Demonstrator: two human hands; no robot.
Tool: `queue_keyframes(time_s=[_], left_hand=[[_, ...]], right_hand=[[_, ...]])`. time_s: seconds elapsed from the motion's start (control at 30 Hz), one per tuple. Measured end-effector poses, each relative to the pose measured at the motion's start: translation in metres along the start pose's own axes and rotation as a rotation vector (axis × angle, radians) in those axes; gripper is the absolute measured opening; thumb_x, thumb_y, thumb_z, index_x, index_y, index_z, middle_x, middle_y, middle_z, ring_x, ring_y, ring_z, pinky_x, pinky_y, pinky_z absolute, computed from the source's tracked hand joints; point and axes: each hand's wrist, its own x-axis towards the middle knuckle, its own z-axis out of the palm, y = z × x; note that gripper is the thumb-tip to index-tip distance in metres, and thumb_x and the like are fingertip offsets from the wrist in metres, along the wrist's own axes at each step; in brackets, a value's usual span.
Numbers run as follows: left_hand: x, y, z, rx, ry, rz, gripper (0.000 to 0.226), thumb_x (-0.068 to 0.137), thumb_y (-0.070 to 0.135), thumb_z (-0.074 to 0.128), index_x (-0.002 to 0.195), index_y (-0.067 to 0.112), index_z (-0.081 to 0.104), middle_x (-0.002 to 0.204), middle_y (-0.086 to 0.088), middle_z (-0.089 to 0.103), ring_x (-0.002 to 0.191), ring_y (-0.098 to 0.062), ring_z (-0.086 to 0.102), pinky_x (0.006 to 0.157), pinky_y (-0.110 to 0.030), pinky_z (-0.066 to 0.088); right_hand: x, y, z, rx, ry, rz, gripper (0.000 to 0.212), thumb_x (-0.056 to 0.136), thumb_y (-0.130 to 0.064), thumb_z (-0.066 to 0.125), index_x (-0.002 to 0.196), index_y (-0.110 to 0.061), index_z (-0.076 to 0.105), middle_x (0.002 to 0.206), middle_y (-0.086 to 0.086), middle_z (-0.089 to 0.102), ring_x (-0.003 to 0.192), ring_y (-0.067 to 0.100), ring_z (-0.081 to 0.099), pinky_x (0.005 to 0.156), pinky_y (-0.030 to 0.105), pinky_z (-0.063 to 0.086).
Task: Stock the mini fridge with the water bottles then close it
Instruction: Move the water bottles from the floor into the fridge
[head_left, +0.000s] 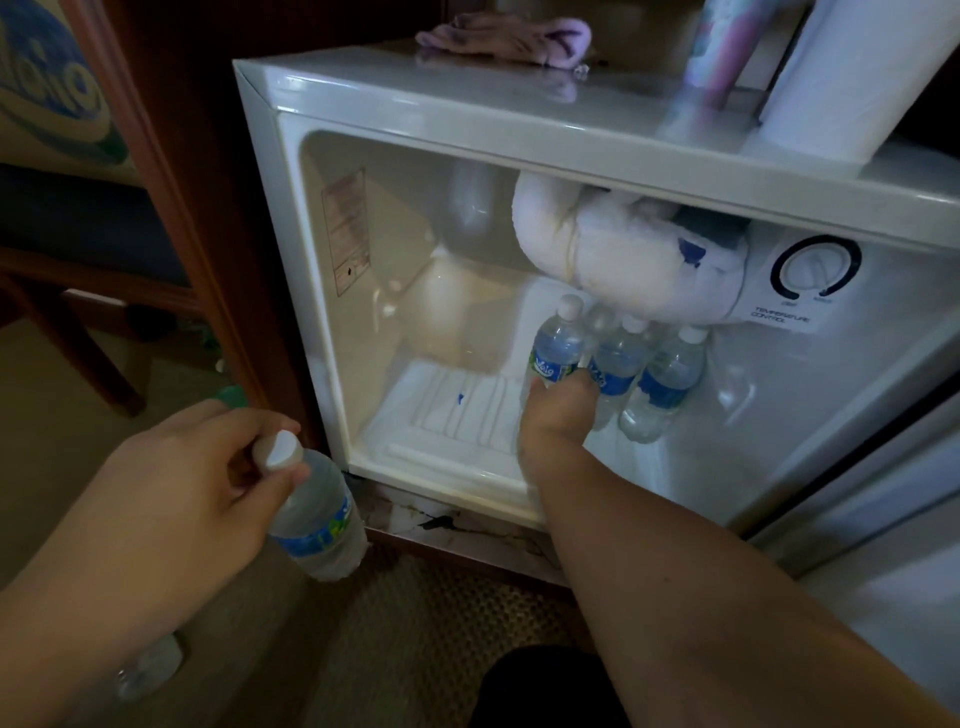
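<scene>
The right hand (556, 410) grips a bottle (555, 351) inside the open fridge (332, 218); two bottles (665, 382) crowd its three o'clock, frost (613, 265) hangs at twelve. The left hand (176, 483) grips another bottle (319, 519) outside.

hotel rm, mini fridge (363, 93) in wood cabinet (171, 156)

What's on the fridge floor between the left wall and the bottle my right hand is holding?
Nothing stands there in the head view: only bare ribbed fridge floor with a small blue mark lies left of the bottle that the right hand grips.
</scene>
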Motion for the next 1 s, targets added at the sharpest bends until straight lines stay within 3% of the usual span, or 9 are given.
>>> queue_keyframes(time_s=[0.2,0.43,0.63,0.87,1.0], left_hand=[[-0.002,0.000,0.000,0.006,0.023,0.025,0.035,0.084,0.035,0.075,0.098,0.058,0.053,0.083,0.018,0.056,0.072,-0.005,0.060,0.063,-0.042,0.057],[0.004,0.013,-0.003,0.019,0.004,0.035,0.026,0.083,0.030,0.079,0.107,0.035,0.069,0.084,0.017,0.056,0.072,-0.004,0.058,0.061,-0.038,0.054],[0.009,0.026,-0.001,-0.020,-0.014,0.070,0.028,0.086,0.031,0.075,0.114,0.029,0.071,0.090,0.014,0.059,0.075,-0.005,0.060,0.064,-0.039,0.056],[0.010,0.032,-0.003,-0.030,-0.025,0.075,0.027,0.087,0.032,0.074,0.113,0.031,0.069,0.089,0.015,0.058,0.076,-0.005,0.060,0.065,-0.040,0.057],[0.008,0.031,-0.005,-0.016,-0.031,0.070,0.030,0.085,0.029,0.077,0.114,0.028,0.071,0.089,0.018,0.057,0.072,-0.002,0.059,0.060,-0.033,0.054]], right_hand=[[0.006,-0.011,0.006,-0.150,-0.012,-0.021,0.049,0.095,-0.028,0.072,0.128,0.002,0.051,0.133,0.021,0.057,0.118,0.035,0.062,0.096,0.040,0.050],[0.004,-0.008,0.005,-0.159,-0.033,-0.007,0.037,0.096,-0.015,0.066,0.125,0.003,0.053,0.130,0.020,0.058,0.114,0.035,0.064,0.093,0.039,0.051],[0.004,0.000,-0.006,-0.174,0.000,-0.018,0.058,0.098,-0.028,0.068,0.139,0.005,0.045,0.142,0.022,0.052,0.130,0.032,0.054,0.105,0.035,0.044],[0.000,-0.003,-0.016,0.017,0.040,0.087,0.071,0.088,-0.030,0.081,0.136,0.001,0.039,0.134,0.021,0.053,0.116,0.037,0.061,0.092,0.042,0.052],[0.000,-0.003,-0.022,0.045,0.039,0.105,0.074,0.088,-0.030,0.079,0.139,0.002,0.035,0.138,0.024,0.047,0.121,0.040,0.055,0.096,0.046,0.049]])
